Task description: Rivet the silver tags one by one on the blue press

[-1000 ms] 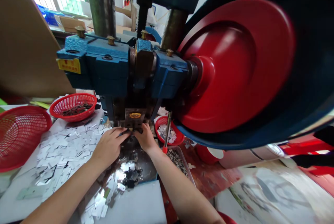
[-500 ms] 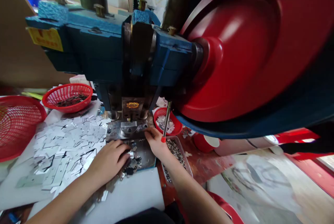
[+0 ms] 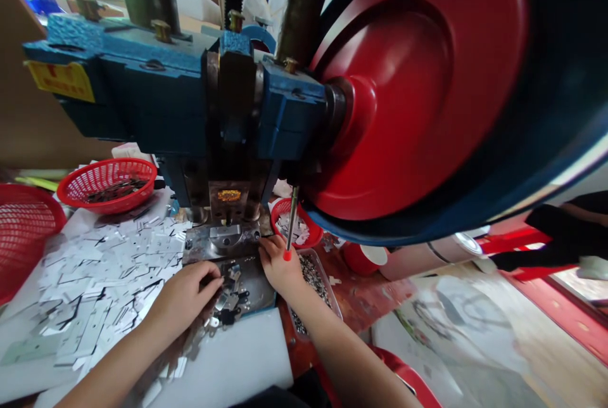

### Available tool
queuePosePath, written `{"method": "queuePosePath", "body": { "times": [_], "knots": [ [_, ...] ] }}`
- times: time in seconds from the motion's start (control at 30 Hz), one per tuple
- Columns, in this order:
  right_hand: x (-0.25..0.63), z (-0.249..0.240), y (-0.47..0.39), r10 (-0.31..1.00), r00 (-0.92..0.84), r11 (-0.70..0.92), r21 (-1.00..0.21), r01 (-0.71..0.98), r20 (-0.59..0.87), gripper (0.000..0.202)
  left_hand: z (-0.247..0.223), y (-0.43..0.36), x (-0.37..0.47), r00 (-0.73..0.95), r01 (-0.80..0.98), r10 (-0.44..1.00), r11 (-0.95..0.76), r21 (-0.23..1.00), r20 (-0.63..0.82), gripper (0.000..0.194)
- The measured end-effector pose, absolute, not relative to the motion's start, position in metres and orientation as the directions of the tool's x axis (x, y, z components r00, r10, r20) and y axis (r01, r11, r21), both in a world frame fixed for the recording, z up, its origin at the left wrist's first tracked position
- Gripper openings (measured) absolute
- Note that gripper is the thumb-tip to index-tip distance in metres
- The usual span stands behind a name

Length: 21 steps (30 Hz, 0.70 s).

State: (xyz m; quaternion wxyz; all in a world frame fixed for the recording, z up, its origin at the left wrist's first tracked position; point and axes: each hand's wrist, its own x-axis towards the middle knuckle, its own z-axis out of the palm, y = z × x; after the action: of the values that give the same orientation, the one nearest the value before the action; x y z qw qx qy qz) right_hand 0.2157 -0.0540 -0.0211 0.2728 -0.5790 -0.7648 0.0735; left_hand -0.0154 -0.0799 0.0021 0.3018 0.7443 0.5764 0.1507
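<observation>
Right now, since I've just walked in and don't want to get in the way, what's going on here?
A person has both bare hands low at a blue machine with a big red wheel. The left hand is beside a scatter of small metal pieces; whether it holds one is unclear. The right hand is by the right end of the metal block under the machine's head. Many flat pale pieces lie spread to the left.
</observation>
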Motion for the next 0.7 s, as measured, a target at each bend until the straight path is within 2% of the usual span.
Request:
{"method": "queuePosePath", "body": {
  "times": [0.1,0.2,0.47,0.53,0.7],
  "knots": [
    [0.217,-0.023,-0.057,0.919,-0.198,0.323,-0.363,0.874,0.342,0.023,-0.002,-0.082,-0.02,0.256,0.726,0.965,-0.15,0.671,-0.062,0.023],
    [0.218,-0.025,-0.059,0.916,-0.173,0.314,-0.376,0.872,0.362,0.024,-0.008,-0.082,-0.025,0.244,0.691,0.97,-0.181,0.7,0.01,0.029],
    [0.213,-0.027,-0.058,0.931,-0.178,0.296,-0.371,0.88,0.32,0.012,-0.01,-0.085,-0.027,0.296,0.702,0.954,-0.256,0.664,0.055,0.031],
    [0.211,-0.022,-0.058,0.929,-0.175,0.307,-0.414,0.857,0.325,0.012,-0.01,-0.085,-0.026,0.289,0.697,0.953,-0.272,0.664,0.087,0.031],
    [0.19,0.003,-0.046,0.904,-0.145,0.385,-0.621,0.682,0.402,0.013,-0.011,-0.085,-0.025,0.29,0.676,0.944,-0.317,0.666,0.155,0.023]
  ]
}}
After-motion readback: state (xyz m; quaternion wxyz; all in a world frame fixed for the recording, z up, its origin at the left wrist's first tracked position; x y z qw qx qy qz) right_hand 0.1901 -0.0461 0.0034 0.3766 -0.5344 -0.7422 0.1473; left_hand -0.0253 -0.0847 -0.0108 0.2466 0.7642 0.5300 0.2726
